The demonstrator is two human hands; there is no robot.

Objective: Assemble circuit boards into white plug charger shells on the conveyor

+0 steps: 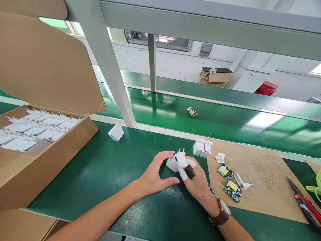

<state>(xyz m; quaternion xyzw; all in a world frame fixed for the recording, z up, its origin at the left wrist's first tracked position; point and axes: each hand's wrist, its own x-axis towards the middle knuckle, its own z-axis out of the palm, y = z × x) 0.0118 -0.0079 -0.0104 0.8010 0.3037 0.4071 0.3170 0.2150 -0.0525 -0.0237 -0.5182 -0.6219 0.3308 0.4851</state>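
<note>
My right hand (197,177), with white covers on its thumb and forefinger, pinches a white two-pin plug charger (181,160) above the green table. The pins point up and away from me. The charger's white housing (172,163) lies to the left of the plug part; whether the two are fully joined I cannot tell. My left hand (156,175) curves open just left of the charger, thumb and fingers apart. To the right are two white chargers (202,148) standing together, a small white plug cap (220,158), and green circuit boards (232,190).
An open cardboard box (62,150) with rows of white chargers stands at left. An empty white housing (116,133) sits near the metal post (112,63). Red-handled cutters (302,199) lie on the brown board (265,180). Another circuit board (192,112) rests on the green belt (220,120).
</note>
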